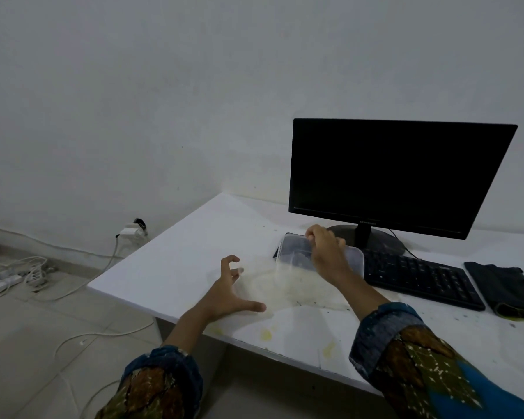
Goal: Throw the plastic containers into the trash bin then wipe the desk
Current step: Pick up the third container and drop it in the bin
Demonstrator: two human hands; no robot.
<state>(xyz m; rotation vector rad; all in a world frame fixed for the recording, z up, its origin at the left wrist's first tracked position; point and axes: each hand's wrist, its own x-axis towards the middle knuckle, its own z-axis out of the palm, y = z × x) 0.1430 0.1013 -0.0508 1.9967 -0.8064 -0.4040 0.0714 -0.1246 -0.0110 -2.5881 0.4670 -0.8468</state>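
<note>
A clear rectangular plastic container [294, 255] sits tilted on the white desk [182, 261], its far end over the keyboard's left edge. My right hand [327, 252] grips its far rim from above. A second clear container or lid [285, 288] lies flat below it, faint and hard to make out. My left hand [233, 291] hovers at that piece's left edge with spread, bent fingers and holds nothing. Yellow stains [266, 334] and dark crumbs mark the desk's front. No trash bin is in view.
A black monitor [400, 173] stands at the back with a black keyboard [418, 276] in front of it. A dark cloth [502, 288] lies at the right edge. White cables and a power strip [0, 282] lie on the tiled floor at left.
</note>
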